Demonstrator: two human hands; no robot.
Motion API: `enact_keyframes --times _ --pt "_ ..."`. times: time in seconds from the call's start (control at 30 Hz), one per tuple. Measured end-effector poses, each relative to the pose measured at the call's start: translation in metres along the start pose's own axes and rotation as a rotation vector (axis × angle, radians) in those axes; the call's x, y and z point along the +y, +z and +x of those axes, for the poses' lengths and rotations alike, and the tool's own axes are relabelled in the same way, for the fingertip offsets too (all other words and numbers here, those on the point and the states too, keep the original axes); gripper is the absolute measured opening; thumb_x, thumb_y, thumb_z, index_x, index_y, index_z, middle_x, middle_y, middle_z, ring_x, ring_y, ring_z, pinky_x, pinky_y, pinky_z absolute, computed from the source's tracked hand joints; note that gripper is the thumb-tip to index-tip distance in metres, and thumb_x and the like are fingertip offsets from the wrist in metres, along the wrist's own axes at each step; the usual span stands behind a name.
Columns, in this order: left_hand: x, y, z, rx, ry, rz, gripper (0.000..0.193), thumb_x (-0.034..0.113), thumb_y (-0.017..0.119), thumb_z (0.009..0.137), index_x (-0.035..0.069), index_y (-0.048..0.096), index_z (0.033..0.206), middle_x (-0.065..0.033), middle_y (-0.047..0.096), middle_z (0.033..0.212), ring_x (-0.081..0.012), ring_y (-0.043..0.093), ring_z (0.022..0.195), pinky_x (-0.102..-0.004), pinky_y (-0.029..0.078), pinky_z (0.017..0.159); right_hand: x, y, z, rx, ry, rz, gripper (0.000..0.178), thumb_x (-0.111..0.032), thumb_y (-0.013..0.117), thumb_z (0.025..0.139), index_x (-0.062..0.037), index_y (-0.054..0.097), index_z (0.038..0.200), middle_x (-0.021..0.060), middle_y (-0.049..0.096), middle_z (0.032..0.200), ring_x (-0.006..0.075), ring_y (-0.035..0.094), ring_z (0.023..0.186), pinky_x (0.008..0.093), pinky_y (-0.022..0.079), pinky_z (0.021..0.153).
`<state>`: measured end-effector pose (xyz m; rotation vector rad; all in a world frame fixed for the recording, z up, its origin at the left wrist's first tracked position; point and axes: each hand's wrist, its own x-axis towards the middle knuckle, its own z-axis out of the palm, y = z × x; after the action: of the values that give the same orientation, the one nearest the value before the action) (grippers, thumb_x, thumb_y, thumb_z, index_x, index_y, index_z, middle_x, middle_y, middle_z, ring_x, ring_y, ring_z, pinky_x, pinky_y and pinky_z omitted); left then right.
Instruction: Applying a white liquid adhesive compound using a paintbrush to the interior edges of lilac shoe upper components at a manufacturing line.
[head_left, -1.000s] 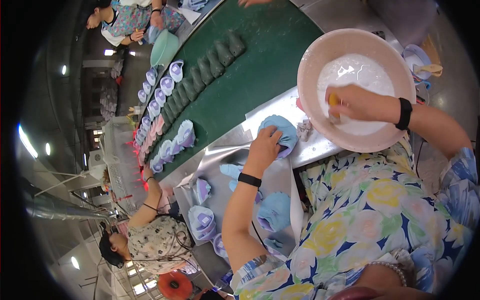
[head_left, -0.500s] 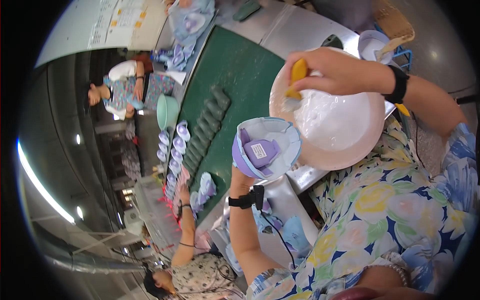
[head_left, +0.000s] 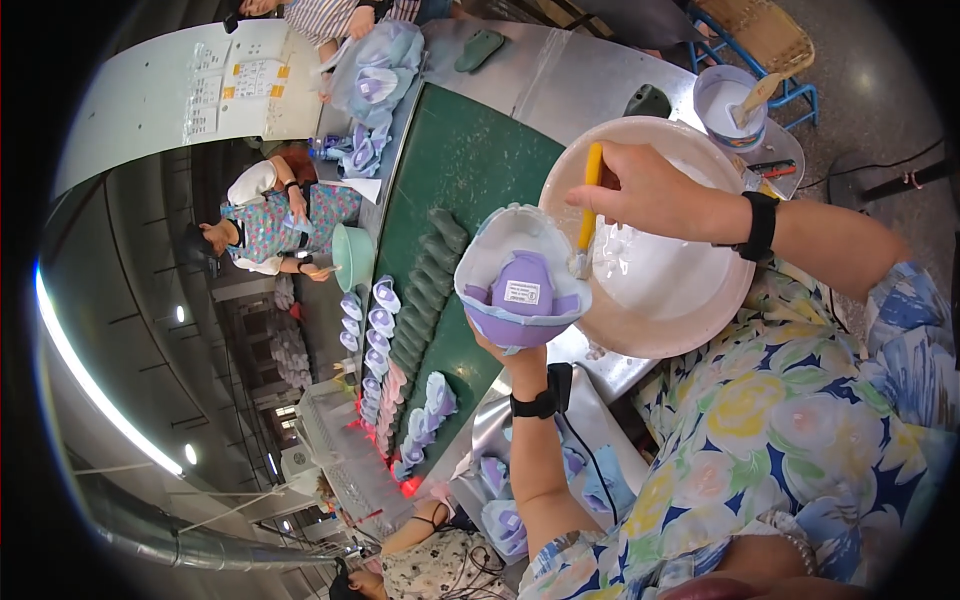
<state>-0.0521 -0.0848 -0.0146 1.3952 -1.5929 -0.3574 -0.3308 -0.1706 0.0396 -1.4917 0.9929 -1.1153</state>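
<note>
Left hand: my left hand (head_left: 505,345) is closed from below around the lilac shoe upper (head_left: 522,290), holding it up off the counter with its open inside facing me; most of the hand is hidden behind it.
Right hand: my right hand (head_left: 650,190) is pinched shut on the yellow-handled brush (head_left: 589,205).
Key relation: the upper lies just to the left of and below my right hand; the brush runs nearly upright, handle up, bristle end down at the upper's right rim. Whether the bristles touch the rim I cannot tell.
Nearer hand: the right one works the rim; the left only carries.
Upper's axis: roughly up and down in my view, with a small white label on the lilac form inside.
Big basin: the pale pink basin (head_left: 690,300) sits just right of the upper, under my right hand, with white liquid pooled in it.
Small tub: a white tub (head_left: 718,105) beyond the basin holds white paste and a stick.
Counter: the green counter (head_left: 470,180) to the left carries rows of dark green moulds (head_left: 425,300) and lilac uppers (head_left: 380,310).
</note>
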Motion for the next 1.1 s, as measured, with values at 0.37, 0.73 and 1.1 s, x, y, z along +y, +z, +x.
enact_keyframes --times 0.37,0.73,1.1 --pt "0.034 -0.003 0.025 0.112 0.519 0.333 0.043 0.012 0.067 0.086 0.001 0.052 0.126 -0.013 0.057 0.124 -0.0256 0.057 0.112 -0.0392 0.047 0.093 -0.001 0.013 -0.019 -0.063 0.034 0.063 0.032 -0.026 0.068 0.084 0.0044 0.058 0.085 0.0134 0.063 0.071 0.0181 0.061 0.062 0.0303 0.048 0.058" --pt "0.0 0.003 -0.018 -0.495 -1.008 -1.312 0.048 0.038 0.047 0.096 0.009 0.049 0.133 -0.0102 0.055 0.13 -0.0276 0.054 0.119 -0.0483 0.049 0.098 -0.004 0.005 -0.012 -0.261 -0.671 0.11 0.019 -0.019 0.064 0.089 -0.0063 0.055 0.1 0.0099 0.063 0.091 0.0279 0.063 0.081 0.0346 0.049 0.071" --pt "0.019 0.006 -0.015 -0.217 -1.017 -1.29 0.049 0.04 0.049 0.095 0.013 0.047 0.135 -0.0097 0.053 0.133 -0.0295 0.053 0.12 -0.0534 0.046 0.1 0.004 0.01 0.006 -0.37 -0.358 -0.094 0.023 -0.021 0.063 0.088 -0.0034 0.051 0.097 0.0149 0.06 0.077 0.034 0.062 0.077 0.0398 0.047 0.065"
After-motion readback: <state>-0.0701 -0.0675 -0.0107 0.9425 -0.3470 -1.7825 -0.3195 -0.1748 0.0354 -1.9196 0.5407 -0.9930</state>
